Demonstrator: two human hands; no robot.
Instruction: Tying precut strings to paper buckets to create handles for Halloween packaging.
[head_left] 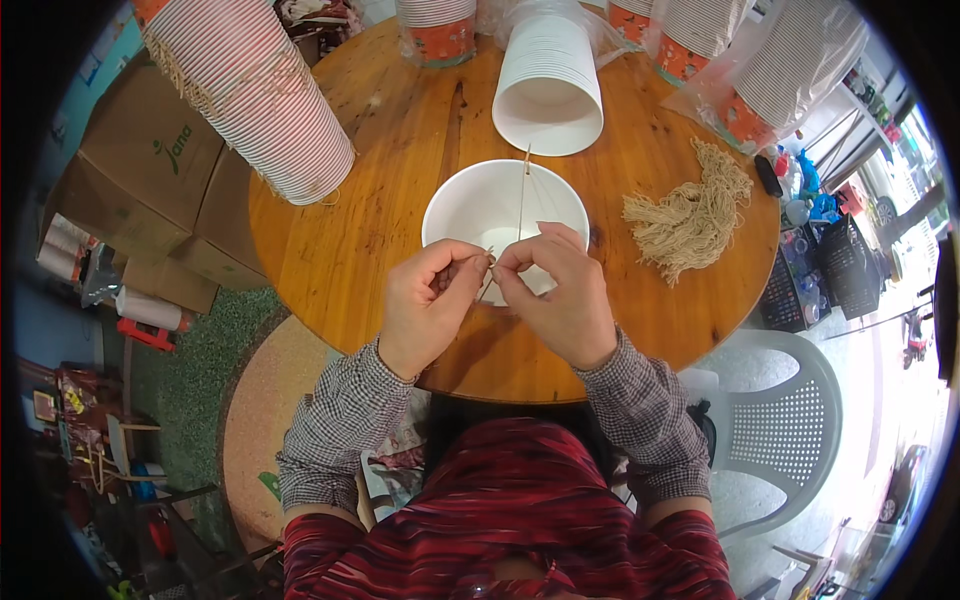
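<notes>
A white paper tub (455, 200) stands on the round wooden table in front of me, its open mouth facing up. Above its near rim, my left hand (428, 305) pinches a thin tan string with thumb and fingertips. Close beside it, my right hand (565, 295) also pinches the string, so the fingertips of both hands nearly meet. From there the string (523, 200) runs up over the tub's opening to its far rim. Its ends between my fingers are too small to make out.
Behind the tub, a nested stack of white tubs (550, 60) lies on its side. A tall tub stack (255, 105) with strings leans at left. Loose tan strings (700, 210) lie at right. Bagged orange-patterned tubs (795, 70) line the far edge. A grey plastic chair (780, 420) stands at right.
</notes>
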